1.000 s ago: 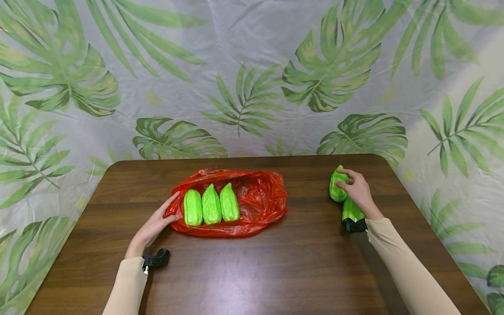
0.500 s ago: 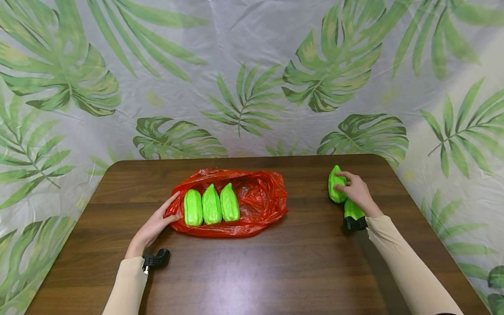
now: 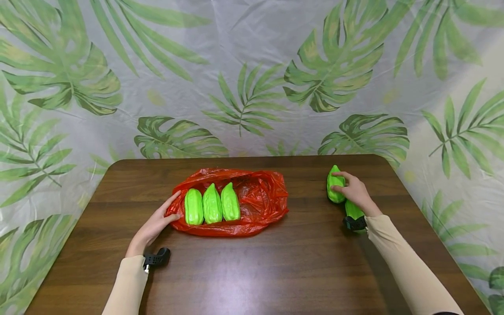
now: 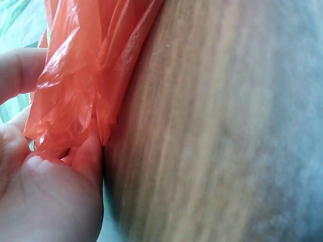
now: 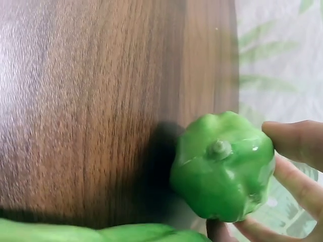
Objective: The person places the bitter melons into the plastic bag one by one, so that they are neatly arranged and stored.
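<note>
A leaf-printed backdrop rises behind the work area. In front of it stands a dark wooden table. A red plastic bag lies left of centre on the tabletop, mouth facing up. Two beige sleeves extend inward from the near edge of the view. The left hand rests against the left end of the bag, fingers extended and thumb spread apart (the left wrist view shows film draped over the fingers). The right hand, at the far right of the table, grips a held gourd between thumb and fingers, its pointed end away from the person. Contact between this gourd and the table cannot be determined. A second gourd lies below the right hand, partly covered. Three green gourds sit side by side in the left portion of the bag. A black wrist device is fitted at the left cuff.
</note>
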The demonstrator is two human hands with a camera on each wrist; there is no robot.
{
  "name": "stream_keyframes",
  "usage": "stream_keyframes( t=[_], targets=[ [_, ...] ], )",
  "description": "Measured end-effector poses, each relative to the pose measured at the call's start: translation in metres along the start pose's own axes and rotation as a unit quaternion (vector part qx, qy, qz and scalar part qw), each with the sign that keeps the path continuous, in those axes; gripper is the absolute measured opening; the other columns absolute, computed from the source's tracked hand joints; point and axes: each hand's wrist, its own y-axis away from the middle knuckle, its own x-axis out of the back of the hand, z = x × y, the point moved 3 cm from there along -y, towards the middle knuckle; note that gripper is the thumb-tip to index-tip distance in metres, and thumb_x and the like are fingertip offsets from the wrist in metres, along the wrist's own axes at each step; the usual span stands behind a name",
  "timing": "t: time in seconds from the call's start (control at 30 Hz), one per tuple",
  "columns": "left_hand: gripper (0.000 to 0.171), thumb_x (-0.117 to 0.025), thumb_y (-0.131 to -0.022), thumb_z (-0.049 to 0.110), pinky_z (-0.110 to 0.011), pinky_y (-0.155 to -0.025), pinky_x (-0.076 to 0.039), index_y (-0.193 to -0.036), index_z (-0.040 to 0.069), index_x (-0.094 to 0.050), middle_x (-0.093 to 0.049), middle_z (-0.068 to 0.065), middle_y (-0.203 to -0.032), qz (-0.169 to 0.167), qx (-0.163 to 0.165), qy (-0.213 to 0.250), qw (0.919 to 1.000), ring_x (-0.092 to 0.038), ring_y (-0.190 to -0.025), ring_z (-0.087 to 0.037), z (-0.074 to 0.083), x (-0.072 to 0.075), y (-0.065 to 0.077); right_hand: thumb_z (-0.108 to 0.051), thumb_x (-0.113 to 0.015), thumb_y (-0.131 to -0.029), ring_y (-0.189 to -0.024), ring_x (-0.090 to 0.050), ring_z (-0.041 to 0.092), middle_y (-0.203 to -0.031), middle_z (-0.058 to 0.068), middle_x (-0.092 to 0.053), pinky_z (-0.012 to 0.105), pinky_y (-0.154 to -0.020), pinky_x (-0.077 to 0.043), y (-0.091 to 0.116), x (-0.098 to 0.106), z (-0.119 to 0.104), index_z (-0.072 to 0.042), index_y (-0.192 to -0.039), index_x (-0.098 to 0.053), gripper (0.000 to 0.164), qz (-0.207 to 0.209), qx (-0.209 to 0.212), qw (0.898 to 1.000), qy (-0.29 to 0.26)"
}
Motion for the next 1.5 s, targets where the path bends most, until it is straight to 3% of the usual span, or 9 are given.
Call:
stream_keyframes(
  t=[0.27, 0.47, 0.9, 1.17, 1.5],
  targets=[
    [0.072, -0.052, -0.095, 0.004, -0.051, -0.110, -0.014, -0.155, 0.011, -0.012, -0.002, -0.025, -0.156, 0.001, 0.000, 0.001, 1.0000, -0.008, -0.140, -0.040, -0.003, 0.001, -0.002, -0.020, -0.062, -0.094, -0.123, -0.039, 0.052, -0.149, 0.029, -0.026, 0.060, -0.090, -0.041, 0.003, -0.003, -0.007, -0.002, -0.143, -0.042, 0.055, 0.013, 0.015, 0.999, -0.031],
    [0.072, -0.052, -0.095, 0.004, -0.056, -0.109, -0.011, -0.154, 0.009, -0.012, -0.002, -0.025, -0.155, 0.002, 0.000, 0.002, 1.0000, -0.007, -0.140, -0.041, -0.006, 0.001, -0.002, -0.019, -0.063, -0.093, -0.122, -0.041, 0.051, -0.148, 0.028, -0.028, 0.060, -0.090, -0.041, 0.007, -0.005, -0.017, -0.002, -0.141, -0.044, 0.054, 0.028, 0.035, 0.998, -0.041],
    [0.072, -0.053, -0.095, 0.006, -0.048, -0.109, -0.017, -0.155, 0.011, -0.012, -0.004, -0.024, -0.156, 0.001, 0.000, -0.007, 1.0000, -0.010, -0.139, -0.040, -0.005, 0.000, 0.000, -0.023, -0.064, -0.093, -0.125, -0.036, 0.051, -0.151, 0.025, -0.024, 0.060, -0.093, -0.039, 0.018, -0.013, -0.041, -0.006, -0.143, -0.042, 0.058, 0.014, 0.052, 0.994, -0.094],
    [0.072, -0.052, -0.095, 0.003, -0.056, -0.109, -0.011, -0.154, 0.010, -0.012, -0.002, -0.025, -0.156, 0.002, -0.004, 0.004, 1.0000, -0.006, -0.140, -0.041, -0.006, 0.000, -0.001, -0.026, -0.065, -0.092, -0.125, -0.037, 0.050, -0.151, 0.022, -0.026, 0.060, -0.093, -0.038, 0.019, -0.018, -0.048, -0.008, -0.142, -0.044, 0.057, 0.023, 0.066, 0.992, -0.103],
    [0.072, -0.051, -0.095, 0.002, -0.056, -0.109, -0.011, -0.154, 0.010, -0.012, -0.002, -0.025, -0.156, 0.004, 0.001, 0.001, 1.0000, -0.006, -0.140, -0.041, -0.006, 0.000, -0.002, -0.025, -0.066, -0.091, -0.124, -0.040, 0.047, -0.152, 0.019, -0.026, 0.058, -0.089, -0.042, 0.024, -0.021, -0.061, -0.011, -0.143, -0.045, 0.058, 0.022, 0.081, 0.989, -0.124]
  ],
)
